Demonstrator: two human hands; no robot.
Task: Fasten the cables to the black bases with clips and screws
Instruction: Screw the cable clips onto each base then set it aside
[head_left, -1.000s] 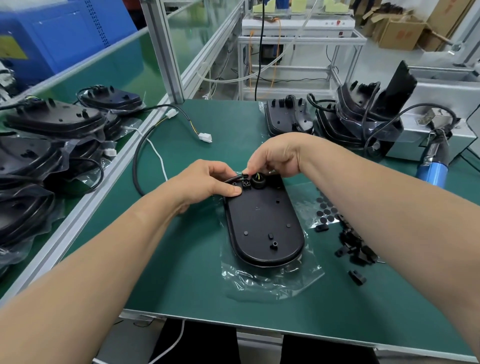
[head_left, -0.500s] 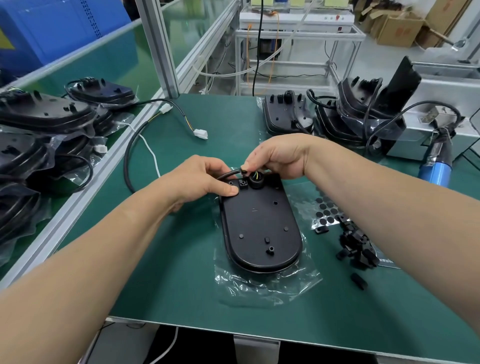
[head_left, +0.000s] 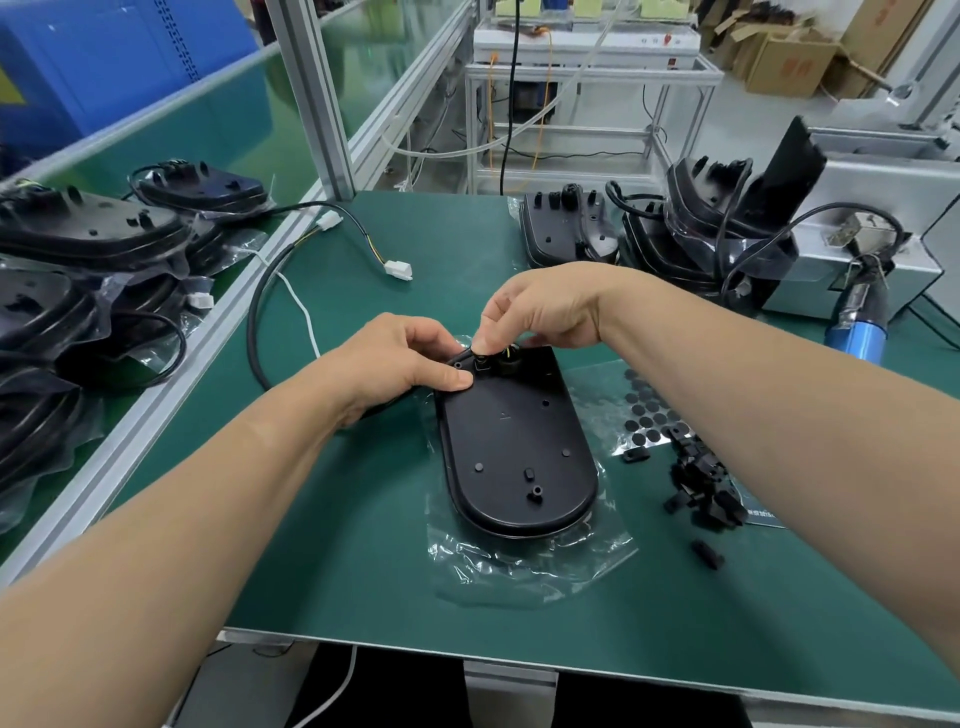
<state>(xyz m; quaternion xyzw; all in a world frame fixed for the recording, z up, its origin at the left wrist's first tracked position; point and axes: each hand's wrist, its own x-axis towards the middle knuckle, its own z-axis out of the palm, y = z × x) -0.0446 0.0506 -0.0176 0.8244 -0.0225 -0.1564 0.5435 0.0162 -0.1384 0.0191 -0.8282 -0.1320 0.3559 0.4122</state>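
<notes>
A black oval base (head_left: 514, 447) lies on clear plastic wrap in the middle of the green table. A black cable (head_left: 257, 322) loops off its far left corner and ends in a white connector (head_left: 399, 270). My left hand (head_left: 400, 361) grips the base's far left corner, thumb pressed flat on top, where the cable enters. My right hand (head_left: 540, 306) pinches a small black part, probably a clip, down at the cable entry beside a round grommet (head_left: 506, 364). What its fingertips hold is mostly hidden.
A heap of small black clips (head_left: 701, 483) and a sheet of round black pads (head_left: 644, 415) lie right of the base. More bases with cables stand at the back (head_left: 566, 223) and stacked on the left bench (head_left: 83, 244). A blue-handled tool (head_left: 857, 327) hangs at far right.
My right hand has lifted slightly and shifted its pinch left onto the cable entry. My left hand stays on the base's corner. The base has not moved.
</notes>
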